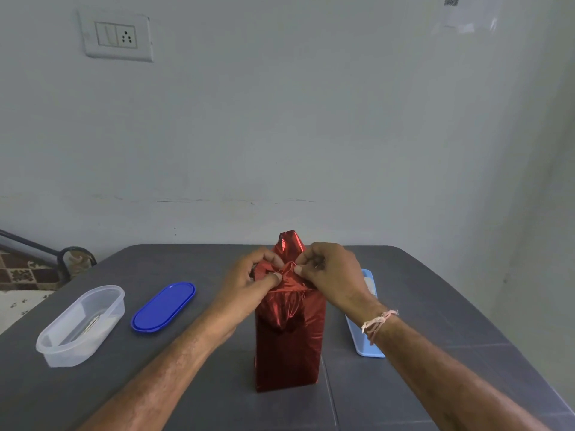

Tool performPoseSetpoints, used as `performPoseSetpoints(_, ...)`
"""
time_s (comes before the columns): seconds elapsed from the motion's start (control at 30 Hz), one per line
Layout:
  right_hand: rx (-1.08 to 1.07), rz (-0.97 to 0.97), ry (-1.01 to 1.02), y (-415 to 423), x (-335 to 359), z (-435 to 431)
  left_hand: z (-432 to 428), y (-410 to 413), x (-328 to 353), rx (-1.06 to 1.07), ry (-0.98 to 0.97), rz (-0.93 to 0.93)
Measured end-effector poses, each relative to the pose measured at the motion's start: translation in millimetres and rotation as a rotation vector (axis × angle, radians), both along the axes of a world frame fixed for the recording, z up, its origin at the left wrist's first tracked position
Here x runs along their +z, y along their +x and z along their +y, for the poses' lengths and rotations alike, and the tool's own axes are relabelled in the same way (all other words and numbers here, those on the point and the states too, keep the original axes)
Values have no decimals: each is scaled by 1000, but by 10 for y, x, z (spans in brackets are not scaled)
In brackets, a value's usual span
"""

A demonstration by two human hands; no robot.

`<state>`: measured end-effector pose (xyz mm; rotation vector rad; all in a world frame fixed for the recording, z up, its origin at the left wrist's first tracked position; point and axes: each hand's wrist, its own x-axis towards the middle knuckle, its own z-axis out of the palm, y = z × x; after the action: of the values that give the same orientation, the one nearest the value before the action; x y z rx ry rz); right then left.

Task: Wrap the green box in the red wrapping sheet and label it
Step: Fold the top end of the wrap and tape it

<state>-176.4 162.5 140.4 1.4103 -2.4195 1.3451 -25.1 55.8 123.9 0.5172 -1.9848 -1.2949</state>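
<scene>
A tall box stands upright in the middle of the grey table (435, 306), fully covered by the shiny red wrapping sheet (287, 346); no green shows. At its top, a pointed red flap sticks up behind my hands. My left hand (249, 281) pinches folded red sheet on the left of the top end. My right hand (333, 275) pinches the sheet on the right, thumb and fingers closed on the crease. The two thumbs nearly meet over the fold. No label is visible.
A clear oval plastic container (79, 326) sits at the left, with its blue oval lid (163, 306) lying beside it. A light blue tray (367, 337) lies right of the box, partly behind my right wrist. A wall stands close behind the table.
</scene>
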Motion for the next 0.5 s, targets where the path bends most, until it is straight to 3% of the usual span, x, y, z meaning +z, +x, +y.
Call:
performPoseSetpoints(0.3, 36, 67, 25, -51, -51, -31, 2, 6, 42, -69, -91, -69)
performPoseSetpoints(0.5, 137, -14, -108, -132, -7, 139, -65, 37, 25, -145, -6, -76)
